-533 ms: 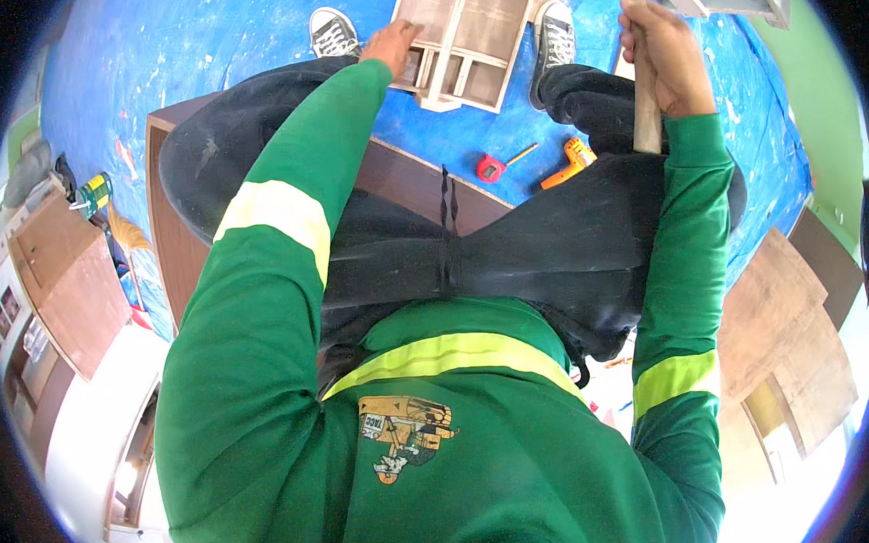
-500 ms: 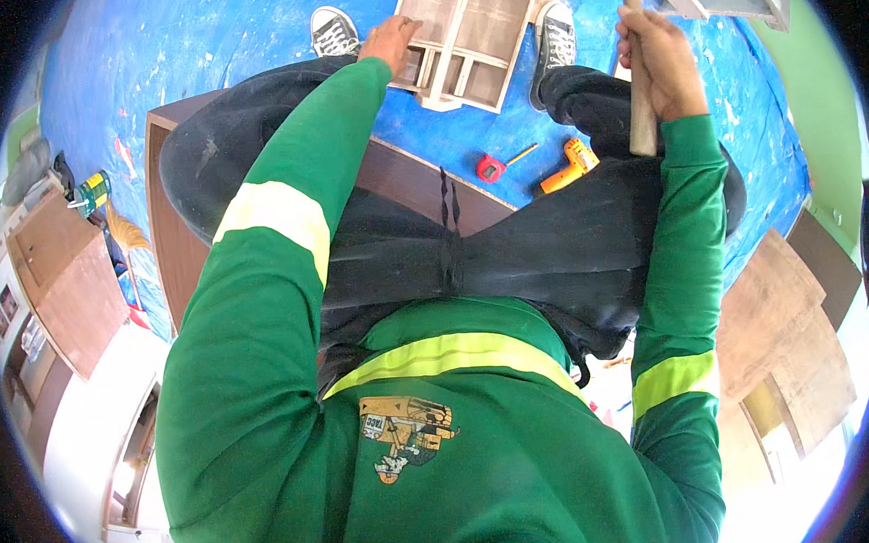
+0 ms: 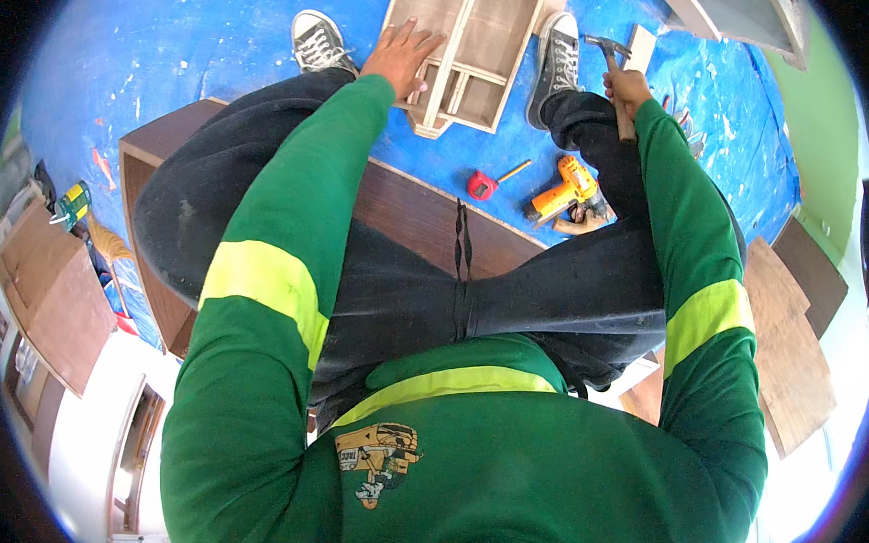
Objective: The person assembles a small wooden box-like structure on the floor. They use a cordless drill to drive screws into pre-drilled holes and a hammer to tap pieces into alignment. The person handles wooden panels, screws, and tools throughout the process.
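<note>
Pale wooden compartmented frame [image 3: 475, 50] is lying on blue sheeting [image 3: 188, 60], top cut off; left hand [image 3: 400, 57] is pressing it, fingers spread; right hand [image 3: 625, 91] is gripping a wooden-handled claw hammer [image 3: 614, 69]; yellow-and-brown chest emblem [image 3: 376, 457] is showing.

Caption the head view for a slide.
Seated person's left hand steadies a small wooden frame; right hand grips a hammer.

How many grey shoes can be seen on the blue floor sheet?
2. One grey shoe lies left of the wooden frame, near the left hand; the other shoe is right of it.
</note>
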Action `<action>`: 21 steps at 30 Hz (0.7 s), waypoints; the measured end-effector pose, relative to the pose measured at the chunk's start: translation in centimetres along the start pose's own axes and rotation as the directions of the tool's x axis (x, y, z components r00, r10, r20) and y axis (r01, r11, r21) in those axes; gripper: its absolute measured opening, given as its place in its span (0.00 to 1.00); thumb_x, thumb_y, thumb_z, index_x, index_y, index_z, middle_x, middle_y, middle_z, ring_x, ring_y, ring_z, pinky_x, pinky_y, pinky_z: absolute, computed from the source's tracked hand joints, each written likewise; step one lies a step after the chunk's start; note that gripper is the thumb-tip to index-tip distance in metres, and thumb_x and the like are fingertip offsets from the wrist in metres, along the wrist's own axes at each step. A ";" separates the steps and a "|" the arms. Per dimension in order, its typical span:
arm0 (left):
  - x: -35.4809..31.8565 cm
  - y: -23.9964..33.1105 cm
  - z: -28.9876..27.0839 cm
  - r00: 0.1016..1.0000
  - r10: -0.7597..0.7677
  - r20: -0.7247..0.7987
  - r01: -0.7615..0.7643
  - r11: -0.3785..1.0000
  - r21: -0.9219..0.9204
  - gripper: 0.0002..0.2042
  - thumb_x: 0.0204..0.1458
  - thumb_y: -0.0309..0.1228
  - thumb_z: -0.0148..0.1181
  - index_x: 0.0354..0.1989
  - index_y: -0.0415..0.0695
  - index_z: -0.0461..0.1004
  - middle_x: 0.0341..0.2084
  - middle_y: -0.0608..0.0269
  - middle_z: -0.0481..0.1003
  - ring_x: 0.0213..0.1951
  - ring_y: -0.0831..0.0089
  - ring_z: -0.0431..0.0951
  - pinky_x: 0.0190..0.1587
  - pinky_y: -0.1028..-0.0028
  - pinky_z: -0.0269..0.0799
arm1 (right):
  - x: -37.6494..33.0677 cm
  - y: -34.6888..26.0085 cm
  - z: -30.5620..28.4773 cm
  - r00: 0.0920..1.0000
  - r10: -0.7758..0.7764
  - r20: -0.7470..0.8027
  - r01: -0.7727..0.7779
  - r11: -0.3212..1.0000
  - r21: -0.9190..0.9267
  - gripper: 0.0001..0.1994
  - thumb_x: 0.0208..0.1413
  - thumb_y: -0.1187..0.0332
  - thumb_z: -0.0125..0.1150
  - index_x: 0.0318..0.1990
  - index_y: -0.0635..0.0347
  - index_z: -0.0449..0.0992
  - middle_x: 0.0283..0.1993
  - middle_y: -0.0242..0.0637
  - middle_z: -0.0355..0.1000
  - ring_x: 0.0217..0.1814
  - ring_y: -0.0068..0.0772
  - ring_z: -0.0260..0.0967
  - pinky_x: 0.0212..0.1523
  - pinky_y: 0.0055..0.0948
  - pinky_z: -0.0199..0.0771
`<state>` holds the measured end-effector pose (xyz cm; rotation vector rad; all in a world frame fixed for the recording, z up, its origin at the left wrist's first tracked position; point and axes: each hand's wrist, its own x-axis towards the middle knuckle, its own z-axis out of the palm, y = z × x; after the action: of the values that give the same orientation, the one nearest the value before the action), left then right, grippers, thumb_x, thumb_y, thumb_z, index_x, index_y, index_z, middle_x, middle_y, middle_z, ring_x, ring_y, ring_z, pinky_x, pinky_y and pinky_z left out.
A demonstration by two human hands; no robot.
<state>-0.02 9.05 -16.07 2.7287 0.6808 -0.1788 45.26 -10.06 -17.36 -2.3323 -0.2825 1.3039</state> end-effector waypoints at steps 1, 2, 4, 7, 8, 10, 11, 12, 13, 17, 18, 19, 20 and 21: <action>0.4 -0.2 0.4 0.993 0.021 0.116 -0.020 1.000 -0.006 0.50 0.45 0.42 0.80 0.78 0.51 0.57 0.73 0.53 0.63 0.77 0.51 0.56 0.77 0.45 0.53 | 0.9 0.8 -0.2 1.000 0.017 0.002 -0.017 0.999 -0.041 0.17 0.68 0.56 0.64 0.34 0.63 0.79 0.27 0.29 0.74 0.24 0.25 0.71 0.23 0.27 0.70; 1.1 -0.7 1.3 0.973 0.051 0.227 -0.049 0.999 -0.014 0.51 0.43 0.42 0.80 0.78 0.50 0.57 0.72 0.53 0.63 0.76 0.51 0.57 0.76 0.46 0.54 | 1.8 1.8 -0.8 0.999 0.035 -0.003 -0.035 0.996 -0.080 0.17 0.68 0.55 0.64 0.35 0.63 0.79 0.27 0.30 0.75 0.24 0.28 0.72 0.23 0.28 0.71; 2.7 -0.9 1.9 0.937 0.099 0.335 -0.098 0.995 -0.020 0.54 0.40 0.42 0.82 0.77 0.48 0.57 0.70 0.53 0.65 0.73 0.51 0.63 0.76 0.48 0.56 | 2.6 2.7 -2.3 0.990 -0.084 -0.111 0.040 0.936 -0.351 0.16 0.67 0.57 0.63 0.35 0.63 0.81 0.30 0.36 0.77 0.28 0.36 0.76 0.27 0.36 0.75; 1.9 -1.9 1.5 0.895 0.027 0.446 -0.010 0.999 -0.040 0.54 0.41 0.39 0.84 0.78 0.58 0.56 0.70 0.58 0.67 0.73 0.54 0.65 0.75 0.48 0.57 | -5.5 -2.9 5.5 0.400 -0.916 0.019 0.187 0.061 -0.980 0.13 0.63 0.63 0.60 0.35 0.62 0.85 0.37 0.52 0.83 0.40 0.52 0.84 0.38 0.53 0.84; 2.4 -1.7 1.0 0.886 0.017 0.463 -0.004 1.000 -0.030 0.54 0.39 0.40 0.84 0.78 0.59 0.57 0.69 0.58 0.68 0.72 0.53 0.65 0.74 0.48 0.57 | -7.5 -4.3 8.2 0.623 -0.762 0.178 0.370 0.087 -0.925 0.16 0.65 0.60 0.59 0.36 0.64 0.86 0.39 0.56 0.82 0.43 0.57 0.83 0.44 0.56 0.83; 3.3 -1.3 0.6 0.867 0.002 0.499 0.006 1.000 -0.013 0.55 0.36 0.43 0.86 0.77 0.59 0.59 0.66 0.59 0.69 0.70 0.52 0.66 0.72 0.49 0.59 | -11.7 -6.1 14.1 0.881 -0.345 0.324 0.470 0.546 -0.694 0.27 0.67 0.48 0.57 0.39 0.69 0.86 0.44 0.64 0.81 0.49 0.66 0.81 0.55 0.58 0.81; 3.6 -1.1 0.6 0.856 -0.006 0.516 0.009 1.000 -0.003 0.55 0.35 0.44 0.86 0.76 0.59 0.60 0.65 0.59 0.69 0.69 0.51 0.67 0.71 0.49 0.59 | -13.2 -6.1 17.0 0.889 -0.264 0.375 0.451 0.647 -0.615 0.33 0.63 0.40 0.59 0.42 0.72 0.84 0.45 0.66 0.80 0.50 0.69 0.80 0.56 0.57 0.80; 3.6 -1.2 0.9 0.874 0.006 0.487 0.005 1.000 -0.023 0.55 0.34 0.45 0.86 0.75 0.55 0.59 0.65 0.57 0.68 0.68 0.49 0.66 0.70 0.46 0.60 | -13.8 -5.7 19.9 0.890 -0.265 0.370 0.445 0.681 -0.582 0.34 0.61 0.39 0.61 0.41 0.72 0.85 0.45 0.66 0.81 0.51 0.68 0.80 0.57 0.57 0.79; 3.3 -1.5 1.2 0.888 0.014 0.460 0.004 0.999 -0.039 0.56 0.33 0.45 0.86 0.74 0.50 0.59 0.64 0.55 0.67 0.68 0.47 0.66 0.69 0.43 0.60 | -14.1 -5.0 22.2 0.890 -0.265 0.371 0.440 0.714 -0.544 0.34 0.59 0.38 0.63 0.41 0.71 0.85 0.45 0.65 0.81 0.51 0.66 0.81 0.57 0.57 0.79; 3.3 -1.6 2.2 0.929 0.066 0.365 -0.040 0.996 -0.078 0.56 0.31 0.45 0.86 0.73 0.48 0.59 0.64 0.54 0.65 0.67 0.45 0.65 0.68 0.40 0.61 | -11.7 -2.7 27.2 0.957 -0.173 0.234 0.278 0.776 -0.566 0.33 0.56 0.40 0.67 0.46 0.70 0.84 0.48 0.63 0.82 0.53 0.65 0.81 0.58 0.56 0.78; 3.2 -1.6 2.5 0.922 0.055 0.382 -0.029 0.997 -0.071 0.56 0.31 0.44 0.86 0.73 0.49 0.59 0.64 0.54 0.65 0.67 0.45 0.66 0.68 0.40 0.61 | -12.4 -2.9 28.2 0.965 -0.192 0.177 0.260 0.755 -0.602 0.33 0.56 0.41 0.67 0.48 0.69 0.83 0.49 0.62 0.82 0.54 0.64 0.81 0.58 0.56 0.78; 3.1 -1.5 2.7 0.916 0.045 0.399 -0.021 0.998 -0.065 0.56 0.31 0.44 0.86 0.73 0.49 0.59 0.64 0.54 0.65 0.66 0.45 0.66 0.68 0.40 0.61 | -12.9 -2.9 28.7 0.970 -0.213 0.119 0.239 0.734 -0.635 0.32 0.56 0.43 0.68 0.50 0.69 0.82 0.50 0.61 0.82 0.54 0.63 0.81 0.58 0.55 0.78; 3.1 -1.8 3.2 0.912 0.031 0.408 -0.010 0.999 -0.053 0.56 0.32 0.44 0.86 0.73 0.50 0.59 0.64 0.54 0.65 0.66 0.46 0.66 0.68 0.40 0.61 | -12.6 -2.6 29.0 0.970 -0.182 0.163 0.245 0.733 -0.634 0.31 0.57 0.49 0.69 0.55 0.70 0.77 0.51 0.62 0.81 0.56 0.63 0.80 0.57 0.54 0.80; 2.9 -2.2 3.7 0.919 0.034 0.394 -0.017 0.999 -0.047 0.56 0.32 0.44 0.86 0.74 0.50 0.59 0.63 0.54 0.65 0.66 0.46 0.66 0.68 0.40 0.61 | -12.4 -2.2 29.1 0.967 -0.192 0.165 0.253 0.755 -0.605 0.30 0.57 0.50 0.68 0.55 0.71 0.76 0.51 0.62 0.80 0.56 0.62 0.80 0.56 0.54 0.80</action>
<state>1.33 10.90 -20.71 2.5431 0.5236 -0.6795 14.08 -4.67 -20.10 -2.6387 -1.1499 1.3365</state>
